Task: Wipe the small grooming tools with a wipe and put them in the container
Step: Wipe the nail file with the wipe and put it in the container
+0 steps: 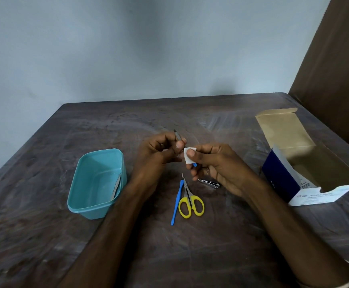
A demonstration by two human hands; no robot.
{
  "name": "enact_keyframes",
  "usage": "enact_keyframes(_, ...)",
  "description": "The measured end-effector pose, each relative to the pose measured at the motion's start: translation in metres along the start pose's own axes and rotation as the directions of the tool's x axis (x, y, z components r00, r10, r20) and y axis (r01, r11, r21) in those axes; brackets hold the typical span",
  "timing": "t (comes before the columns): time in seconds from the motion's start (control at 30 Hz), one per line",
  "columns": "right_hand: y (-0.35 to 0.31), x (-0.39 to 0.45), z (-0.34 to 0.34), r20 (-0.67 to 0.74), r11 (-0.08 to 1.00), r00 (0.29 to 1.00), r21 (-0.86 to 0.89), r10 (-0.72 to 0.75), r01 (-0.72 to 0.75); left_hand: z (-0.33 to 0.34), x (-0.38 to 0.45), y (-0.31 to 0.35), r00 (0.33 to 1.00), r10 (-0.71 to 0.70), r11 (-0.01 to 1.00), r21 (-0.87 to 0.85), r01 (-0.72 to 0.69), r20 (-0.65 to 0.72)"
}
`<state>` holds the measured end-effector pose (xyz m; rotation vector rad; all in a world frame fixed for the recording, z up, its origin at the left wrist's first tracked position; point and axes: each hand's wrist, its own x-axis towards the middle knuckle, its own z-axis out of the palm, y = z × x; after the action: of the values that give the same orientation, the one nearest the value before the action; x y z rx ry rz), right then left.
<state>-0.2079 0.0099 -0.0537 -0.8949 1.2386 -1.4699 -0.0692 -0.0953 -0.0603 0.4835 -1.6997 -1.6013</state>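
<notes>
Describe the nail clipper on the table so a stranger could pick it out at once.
Start at the teal container on the dark table; to its right lie yellow-handled scissors beside a blue-handled tool. Just right of the scissors' tips, partly under the right hand, lies the nail clipper. It is the only all-metal tool there, with no coloured handle.

A single head-worn view looks forward and down from above the near edge of the table, close enough that both forearms enter from the bottom. It faces the wall behind the table's far edge; wide-angle bending curves the table's sides.
</notes>
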Motion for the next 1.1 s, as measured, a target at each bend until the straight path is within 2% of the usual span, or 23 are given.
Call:
enact_keyframes(0.2,-0.0016,0.0000,-0.0021,0.034,0.997,0.999,0.071,0.019,-0.021,0.0019,0.0006,0.0005,0.999,0.032,0.998,-0.057,-0.032,-0.002)
enact_keyframes(0.33,-0.0025,0.0008,-0.0017,-0.004,0.996,1.000,0.082,0.021,-0.021,0.0011,0.0003,0.0000,0.999,0.031,0.998,-0.060,-0.032,-0.012)
enact_keyframes(0.53,-0.0037,0.0006,-0.0027,-0.043,1.000,0.999,0.013,-0.007,0.007,0.0036,-0.0007,0.0015,0.999,0.036,0.999,-0.034,-0.037,-0.014)
enact_keyframes(0.93,-0.0058,-0.0015,-0.0022,-0.017,1.000,1.000,0.030,-0.009,0.010,0.0004,0.0004,0.0001,0.996,-0.003,0.999,-0.046,-0.001,-0.089)
enact_keyframes(1.1,-0.0040,0.0003,-0.0003,-0.058,0.999,0.998,0.016,-0.030,0.031,0.0001,0.0012,-0.0012,0.995,-0.015,0.999,-0.044,0.011,-0.102)
